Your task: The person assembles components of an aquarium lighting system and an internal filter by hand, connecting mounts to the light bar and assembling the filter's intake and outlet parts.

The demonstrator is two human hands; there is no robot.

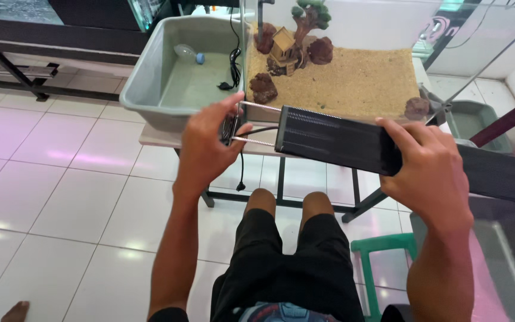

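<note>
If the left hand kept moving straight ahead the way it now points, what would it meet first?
Probably the front glass of the aquarium, just past the wire bracket that the left hand grips; depth is unclear.

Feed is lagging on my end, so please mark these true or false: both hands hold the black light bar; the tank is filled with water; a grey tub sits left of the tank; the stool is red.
1. Both hands hold the black light bar. True: left hand at its wire bracket end, right hand on the body.
2. The glass tank is filled with water. False: dry sand and ornaments show.
3. A grey tub sits left of the tank. True.
4. The stool is red. False: green.
</note>
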